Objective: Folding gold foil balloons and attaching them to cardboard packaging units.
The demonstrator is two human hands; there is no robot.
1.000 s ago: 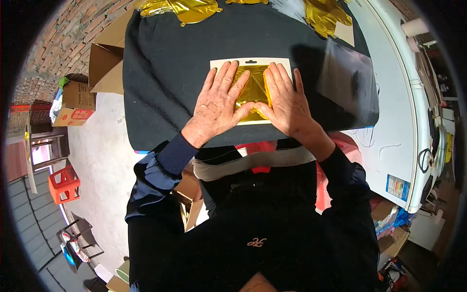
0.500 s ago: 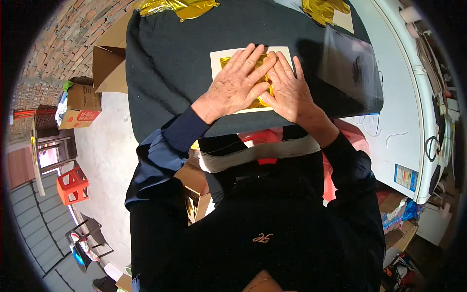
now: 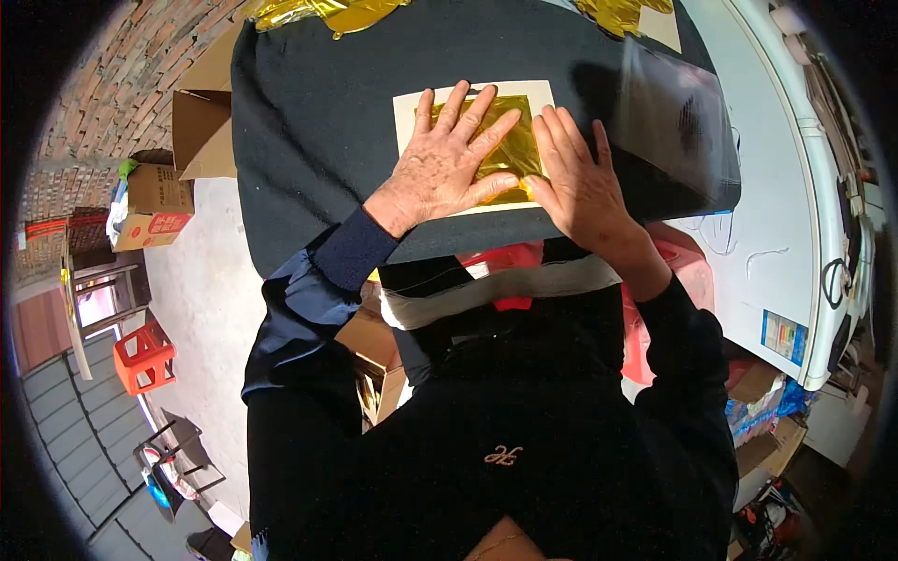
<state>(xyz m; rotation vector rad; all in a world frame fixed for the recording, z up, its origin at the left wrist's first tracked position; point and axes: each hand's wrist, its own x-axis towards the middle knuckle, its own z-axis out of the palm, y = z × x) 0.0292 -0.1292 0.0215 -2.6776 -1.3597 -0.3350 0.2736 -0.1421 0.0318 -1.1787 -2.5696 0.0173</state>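
A flat, shiny gold foil piece (image 3: 510,140) lies on a cream-white card (image 3: 405,110), which rests on the black cloth (image 3: 327,122) covering the table. Over the left part of the foil, my left hand (image 3: 444,159) is spread flat, fingers pointing away from me. My right hand (image 3: 582,182) lies with its fingers stretched along the right edge of the card, the thumb at the lower right corner of the foil. Neither hand grips anything. Part of the foil and card is hidden under the hands.
More gold foil lies at the table's far left (image 3: 346,14) and a crumpled gold foil piece (image 3: 622,14) at the far right. A clear plastic sheet (image 3: 673,126) rests right of my right hand. Cardboard boxes (image 3: 154,201) and a red stool (image 3: 145,357) stand at the left.
My hands have moved apart: the right hand has slid right, off the middle of the foil, and the left fingers have spread. More of the gold foil shows between them.
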